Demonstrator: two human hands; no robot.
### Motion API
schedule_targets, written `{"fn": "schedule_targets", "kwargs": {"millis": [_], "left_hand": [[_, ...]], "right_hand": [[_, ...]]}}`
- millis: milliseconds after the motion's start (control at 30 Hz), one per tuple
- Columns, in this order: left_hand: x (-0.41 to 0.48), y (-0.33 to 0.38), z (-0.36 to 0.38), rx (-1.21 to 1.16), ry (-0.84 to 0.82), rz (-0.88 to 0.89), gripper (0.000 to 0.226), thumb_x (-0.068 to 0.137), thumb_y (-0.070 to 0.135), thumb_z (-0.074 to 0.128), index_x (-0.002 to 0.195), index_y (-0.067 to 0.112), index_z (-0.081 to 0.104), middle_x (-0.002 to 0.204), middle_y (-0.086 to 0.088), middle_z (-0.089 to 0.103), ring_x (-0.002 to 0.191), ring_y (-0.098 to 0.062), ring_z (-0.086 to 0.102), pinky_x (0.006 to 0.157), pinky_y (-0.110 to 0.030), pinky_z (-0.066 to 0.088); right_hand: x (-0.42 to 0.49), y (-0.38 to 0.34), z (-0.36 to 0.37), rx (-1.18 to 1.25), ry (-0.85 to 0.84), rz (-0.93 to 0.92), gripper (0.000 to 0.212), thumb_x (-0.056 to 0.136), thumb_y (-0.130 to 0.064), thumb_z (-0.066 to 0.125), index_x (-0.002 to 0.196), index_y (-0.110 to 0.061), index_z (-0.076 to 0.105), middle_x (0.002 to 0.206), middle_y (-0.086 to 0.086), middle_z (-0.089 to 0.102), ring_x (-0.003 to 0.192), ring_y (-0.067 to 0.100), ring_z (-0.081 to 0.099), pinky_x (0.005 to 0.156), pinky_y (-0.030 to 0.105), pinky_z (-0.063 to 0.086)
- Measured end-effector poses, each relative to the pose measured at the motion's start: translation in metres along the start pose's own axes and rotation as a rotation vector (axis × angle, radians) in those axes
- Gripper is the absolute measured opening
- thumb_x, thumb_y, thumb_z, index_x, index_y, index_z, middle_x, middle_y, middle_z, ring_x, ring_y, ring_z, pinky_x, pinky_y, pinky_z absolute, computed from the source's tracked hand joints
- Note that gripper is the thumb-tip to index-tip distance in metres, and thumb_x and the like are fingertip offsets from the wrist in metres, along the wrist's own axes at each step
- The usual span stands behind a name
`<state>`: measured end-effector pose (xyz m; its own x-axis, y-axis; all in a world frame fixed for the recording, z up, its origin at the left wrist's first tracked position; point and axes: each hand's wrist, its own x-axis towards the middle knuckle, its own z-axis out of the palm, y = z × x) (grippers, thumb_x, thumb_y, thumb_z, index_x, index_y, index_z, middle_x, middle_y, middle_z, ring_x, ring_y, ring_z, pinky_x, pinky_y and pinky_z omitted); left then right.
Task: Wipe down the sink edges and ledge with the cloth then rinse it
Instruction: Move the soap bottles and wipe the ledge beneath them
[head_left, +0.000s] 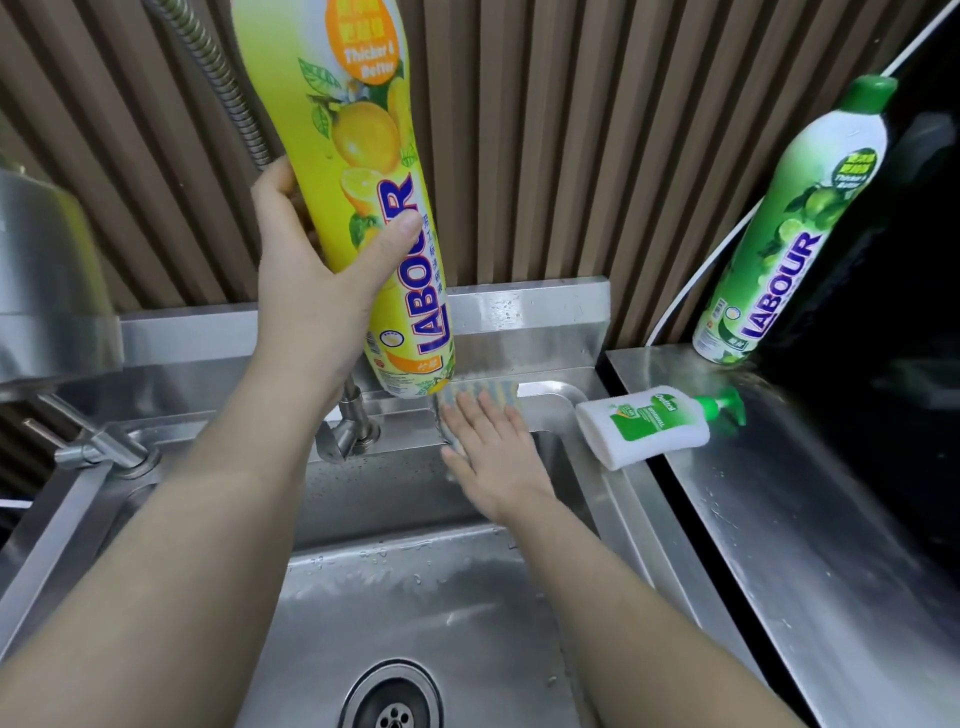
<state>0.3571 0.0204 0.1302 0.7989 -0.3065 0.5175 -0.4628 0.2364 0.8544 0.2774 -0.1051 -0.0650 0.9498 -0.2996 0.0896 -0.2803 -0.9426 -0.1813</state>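
Note:
My left hand grips a tall yellow dish-soap bottle and holds it lifted just above the back ledge of the steel sink. My right hand lies flat with fingers spread on a striped cloth, pressing it onto the ledge at the sink's back right corner. Only the cloth's far edge and left side show past my fingers. The basin is wet, with a round drain at the bottom.
A white and green hand-soap pump bottle lies on its side at the sink's right rim. A green dish-soap bottle stands on the right steel counter. A tap base and lever sit left of the cloth.

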Motion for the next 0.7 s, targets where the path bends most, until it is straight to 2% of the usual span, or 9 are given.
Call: {"fn": "schedule_targets", "kwargs": {"millis": [167,267,367,433,533,600,700], "left_hand": [[-0.013,-0.031,0.017,0.105,-0.050,-0.037,0.067,0.072,0.026,0.076,0.125,0.020,0.035,0.120,0.007,0.054,0.105,-0.002,0.058,0.093,-0.030,0.049],[-0.019,-0.055,0.022,0.153,-0.056,-0.121,0.074,0.069,0.030,0.076,0.129,0.019,0.034,0.119,0.009,0.055,0.106,-0.003,0.058,0.095,-0.036,0.049],[-0.019,-0.072,0.021,0.168,-0.067,-0.174,0.071,0.070,0.030,0.076,0.127,0.025,0.034,0.122,0.001,0.058,0.106,-0.010,0.060,0.092,-0.041,0.051],[-0.019,-0.079,0.021,0.137,-0.068,-0.189,0.067,0.076,0.021,0.076,0.127,0.024,0.033,0.120,0.001,0.059,0.102,-0.006,0.062,0.088,-0.036,0.053],[-0.024,-0.082,0.020,0.141,-0.080,-0.178,0.069,0.078,0.016,0.073,0.132,0.018,0.030,0.115,0.012,0.057,0.098,0.003,0.061,0.079,-0.019,0.052],[-0.027,-0.082,0.018,0.177,-0.084,-0.148,0.075,0.075,0.017,0.076,0.134,0.017,0.029,0.116,0.018,0.053,0.100,0.006,0.058,0.079,-0.012,0.049],[-0.031,-0.079,0.017,0.234,-0.065,-0.100,0.075,0.073,0.010,0.077,0.132,0.016,0.031,0.111,0.024,0.048,0.094,0.019,0.052,0.075,-0.005,0.045]], "right_hand": [[-0.005,0.024,-0.008,0.027,-0.003,0.094,0.083,0.075,-0.055,-0.011,0.150,-0.025,0.008,0.160,-0.002,0.005,0.146,0.018,-0.003,0.117,0.040,-0.004],[-0.009,0.022,-0.009,0.029,-0.033,0.113,0.060,0.095,-0.048,0.006,0.150,-0.025,0.006,0.160,-0.002,0.002,0.146,0.018,-0.005,0.116,0.040,-0.005],[-0.006,0.031,-0.015,0.057,-0.031,0.256,0.055,0.101,-0.040,0.017,0.150,-0.023,0.002,0.160,-0.001,-0.003,0.146,0.018,-0.008,0.117,0.041,-0.006],[-0.003,0.026,-0.015,0.040,-0.025,0.252,0.056,0.100,-0.040,0.017,0.150,-0.021,0.000,0.160,0.001,-0.004,0.146,0.021,-0.009,0.117,0.044,-0.006],[-0.006,0.025,-0.017,0.013,-0.089,0.141,0.055,0.101,-0.039,0.017,0.150,-0.023,-0.001,0.160,0.000,-0.005,0.146,0.020,-0.010,0.117,0.042,-0.005],[-0.006,0.033,-0.022,0.027,-0.095,0.212,0.054,0.101,-0.038,0.016,0.150,-0.022,-0.001,0.160,0.000,-0.006,0.146,0.019,-0.010,0.117,0.041,-0.005],[0.007,0.027,-0.019,0.141,0.019,0.415,0.054,0.101,-0.036,0.017,0.150,-0.016,0.010,0.160,0.004,0.004,0.146,0.022,-0.004,0.118,0.045,-0.004]]}}
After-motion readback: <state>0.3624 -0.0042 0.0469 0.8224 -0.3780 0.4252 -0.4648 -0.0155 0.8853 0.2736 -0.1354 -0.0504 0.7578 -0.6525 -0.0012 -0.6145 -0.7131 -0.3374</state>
